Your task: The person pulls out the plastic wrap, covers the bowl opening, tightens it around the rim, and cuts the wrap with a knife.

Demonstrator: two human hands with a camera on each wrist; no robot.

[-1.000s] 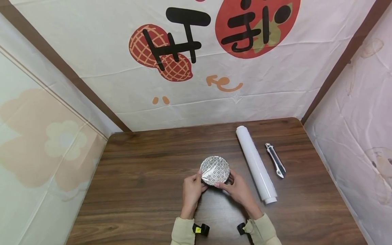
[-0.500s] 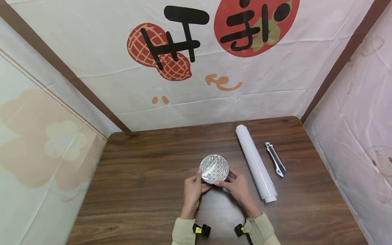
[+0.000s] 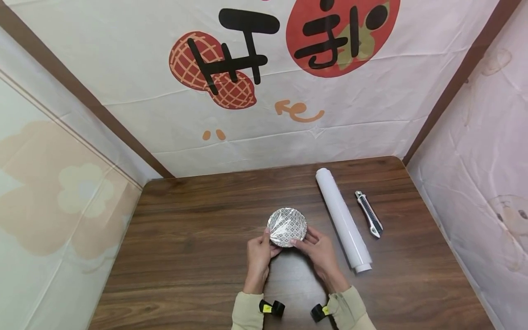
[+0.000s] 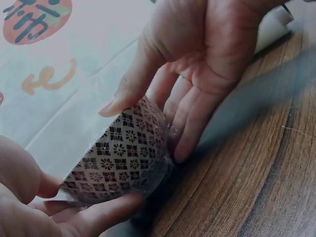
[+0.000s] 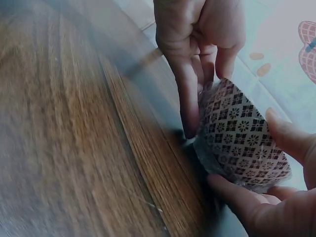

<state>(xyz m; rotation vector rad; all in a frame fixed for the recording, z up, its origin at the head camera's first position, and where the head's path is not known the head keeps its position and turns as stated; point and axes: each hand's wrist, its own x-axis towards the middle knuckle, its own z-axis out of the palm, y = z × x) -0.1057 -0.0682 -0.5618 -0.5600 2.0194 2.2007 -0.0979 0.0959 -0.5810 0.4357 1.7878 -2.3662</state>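
Observation:
A small bowl (image 3: 287, 227) with a dark flower-and-diamond pattern is wrapped in clear cling film, which shines and creases over its top. My left hand (image 3: 258, 256) grips its left side, thumb at the rim and fingers beneath. On the other side my right hand (image 3: 321, 253) holds it, with the thumb on the film near the front rim. In the left wrist view, film bunches around the lower part of the bowl (image 4: 121, 153). Seen from the right wrist, the bowl (image 5: 242, 138) is tilted between both hands, above the wooden table (image 5: 84, 148).
To the right of my hands lies a long white roll of cling film (image 3: 343, 220). Beyond it is a utility knife (image 3: 369, 214) with a grey and white body. Printed cloth walls (image 3: 247, 151) stand behind the table and along both sides.
My right thumb has slid slightly inward over the film, and the right wrist has shifted a little left. Both hands keep hold of the bowl throughout. The whole view has drifted slightly.

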